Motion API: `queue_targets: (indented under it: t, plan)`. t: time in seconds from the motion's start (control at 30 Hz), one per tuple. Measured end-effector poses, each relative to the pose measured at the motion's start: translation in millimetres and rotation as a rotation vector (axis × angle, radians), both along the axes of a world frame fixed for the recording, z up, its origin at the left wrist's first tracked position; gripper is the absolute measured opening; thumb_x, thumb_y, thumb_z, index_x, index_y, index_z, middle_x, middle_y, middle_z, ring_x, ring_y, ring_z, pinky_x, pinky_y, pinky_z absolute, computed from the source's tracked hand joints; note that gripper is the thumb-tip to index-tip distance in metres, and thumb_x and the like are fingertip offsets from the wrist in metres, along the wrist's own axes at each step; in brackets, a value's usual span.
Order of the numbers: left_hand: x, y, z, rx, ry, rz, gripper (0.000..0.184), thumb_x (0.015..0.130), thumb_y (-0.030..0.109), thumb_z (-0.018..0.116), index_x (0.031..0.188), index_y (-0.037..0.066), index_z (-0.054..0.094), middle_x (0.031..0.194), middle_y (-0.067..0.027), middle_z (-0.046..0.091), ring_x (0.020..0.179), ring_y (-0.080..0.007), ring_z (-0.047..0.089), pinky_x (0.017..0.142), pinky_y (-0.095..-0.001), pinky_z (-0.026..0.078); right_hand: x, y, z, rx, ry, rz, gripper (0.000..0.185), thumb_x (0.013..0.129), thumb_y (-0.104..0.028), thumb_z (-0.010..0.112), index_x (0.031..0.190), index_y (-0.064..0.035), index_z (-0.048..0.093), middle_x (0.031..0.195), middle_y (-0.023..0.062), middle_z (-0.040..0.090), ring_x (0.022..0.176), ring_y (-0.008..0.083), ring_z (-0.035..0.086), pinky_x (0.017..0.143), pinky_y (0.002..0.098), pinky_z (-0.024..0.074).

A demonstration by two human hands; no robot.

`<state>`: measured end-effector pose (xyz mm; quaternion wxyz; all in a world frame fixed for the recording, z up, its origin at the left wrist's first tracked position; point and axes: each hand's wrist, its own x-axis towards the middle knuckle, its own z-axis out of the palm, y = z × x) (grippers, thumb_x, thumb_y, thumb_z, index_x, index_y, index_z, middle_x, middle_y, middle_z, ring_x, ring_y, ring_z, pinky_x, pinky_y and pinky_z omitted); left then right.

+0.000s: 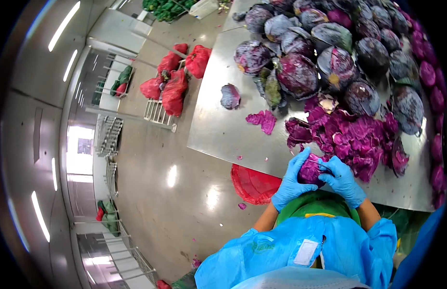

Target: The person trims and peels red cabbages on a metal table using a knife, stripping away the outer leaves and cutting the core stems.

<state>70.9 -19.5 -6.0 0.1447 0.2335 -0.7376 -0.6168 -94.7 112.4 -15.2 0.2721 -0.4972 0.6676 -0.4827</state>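
Close to my body, at the front edge of the metal table point(211, 126), I hold a peeled, shiny purple red cabbage point(310, 170) between both blue-gloved hands. My left hand point(292, 182) wraps its left side, thumb and fingers around it. My right hand point(344, 182) grips the right side with bent fingers; a thin dark line shows by its fingertips, too small to make out. Just beyond lies a heap of torn purple cabbage leaves point(348, 137). Behind that heap, unpeeled red cabbages point(297, 76) with dull bluish outer leaves are piled up.
Peeled cabbages point(436, 96) line the table's right side. A loose leaf point(230, 96) and purple scraps point(263, 120) lie on the left part. Below the front edge is a red mesh sack point(252, 185). Filled red sacks point(174, 91) rest on a rack across the floor. A blue sleeve point(421, 245) shows at right.
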Motion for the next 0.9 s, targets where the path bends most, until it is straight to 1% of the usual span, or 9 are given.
queue_targets:
  t: [0.07, 0.2, 0.27, 0.47, 0.63, 0.67, 0.73, 0.77, 0.9]
  plan:
    - [1, 2, -3, -0.052, -0.020, -0.010, 0.115, 0.059, 0.019, 0.092, 0.156, 0.013, 0.029, 0.153, -0.0124, 0.034, 0.140, -0.0300, 0.034, 0.119, -0.0398, 0.028, -6, 3, -4, -0.002, -0.014, 0.022, 0.031, 0.080, -0.019, 0.078, 0.107, -0.0085, 0.065, 0.086, 0.0122, 0.059, 0.077, 0.0314, 0.062, 0.066, 0.0396, 0.0502]
    - [1, 4, -4, -0.084, -0.053, -0.002, 0.116, 0.059, 0.020, 0.093, 0.156, 0.012, 0.029, 0.152, -0.0133, 0.035, 0.138, -0.0305, 0.036, 0.118, -0.0408, 0.028, 0, 6, -4, -0.093, 0.368, -0.014, 0.028, 0.083, -0.019, 0.074, 0.108, -0.0108, 0.065, 0.079, 0.0136, 0.056, 0.070, 0.0322, 0.059, 0.058, 0.0423, 0.0467]
    - [2, 3, -14, -0.174, -0.035, 0.003, 0.115, 0.061, 0.019, 0.093, 0.156, 0.013, 0.029, 0.149, -0.0140, 0.037, 0.136, -0.0306, 0.038, 0.117, -0.0411, 0.029, 2, 2, -10, -0.248, 0.425, -0.061, 0.035, 0.079, -0.018, 0.076, 0.113, -0.0117, 0.066, 0.075, 0.0121, 0.055, 0.063, 0.0318, 0.056, 0.053, 0.0439, 0.0434]
    - [1, 7, -8, -0.095, -0.029, 0.016, 0.116, 0.062, 0.020, 0.092, 0.157, 0.015, 0.027, 0.148, -0.0155, 0.038, 0.135, -0.0323, 0.039, 0.118, -0.0407, 0.029, 8, 6, -14, -0.208, 0.577, -0.114, 0.039, 0.077, -0.018, 0.079, 0.113, -0.0138, 0.065, 0.077, 0.0101, 0.059, 0.064, 0.0298, 0.058, 0.052, 0.0432, 0.0441]
    - [0, 8, -7, -0.211, 0.005, 0.041, 0.113, 0.062, 0.020, 0.091, 0.156, 0.013, 0.028, 0.152, -0.0160, 0.036, 0.137, -0.0318, 0.038, 0.118, -0.0418, 0.029, 13, 23, -6, -0.145, 0.372, -0.090, 0.018, 0.086, -0.017, 0.072, 0.102, -0.0108, 0.067, 0.078, 0.0113, 0.059, 0.066, 0.0303, 0.061, 0.056, 0.0415, 0.0484]
    - [-1, 8, -1, -0.231, 0.022, 0.032, 0.112, 0.064, 0.020, 0.091, 0.155, 0.011, 0.028, 0.152, -0.0163, 0.036, 0.137, -0.0312, 0.038, 0.118, -0.0419, 0.028, 13, 31, -13, -0.157, 0.198, -0.109, 0.017, 0.088, -0.016, 0.071, 0.103, -0.0090, 0.070, 0.085, 0.0111, 0.064, 0.072, 0.0261, 0.065, 0.062, 0.0368, 0.0523]
    - [0, 12, -1, -0.174, 0.033, 0.058, 0.113, 0.063, 0.022, 0.091, 0.156, 0.012, 0.027, 0.154, -0.0145, 0.035, 0.139, -0.0318, 0.036, 0.119, -0.0414, 0.028, 17, 32, -4, -0.166, 0.090, -0.268, 0.028, 0.086, -0.016, 0.075, 0.112, -0.0083, 0.071, 0.086, 0.0086, 0.067, 0.076, 0.0202, 0.067, 0.067, 0.0332, 0.0537]
    - [0, 11, -6, -0.163, 0.042, 0.069, 0.113, 0.063, 0.023, 0.091, 0.156, 0.012, 0.027, 0.154, -0.0144, 0.035, 0.139, -0.0318, 0.036, 0.118, -0.0412, 0.028, 12, 36, -10, -0.048, -0.040, -0.244, 0.048, 0.080, -0.015, 0.080, 0.125, -0.0076, 0.066, 0.097, 0.0082, 0.066, 0.088, 0.0182, 0.067, 0.075, 0.0314, 0.0543]
    - [0, 10, -11, -0.198, 0.084, 0.060, 0.114, 0.063, 0.024, 0.091, 0.156, 0.014, 0.027, 0.154, -0.0149, 0.034, 0.139, -0.0317, 0.036, 0.118, -0.0412, 0.029, 16, 17, -1, -0.033, 0.035, -0.183, 0.067, 0.070, -0.008, 0.085, 0.132, -0.0052, 0.060, 0.122, 0.0114, 0.055, 0.108, 0.0215, 0.059, 0.090, 0.0313, 0.0513]
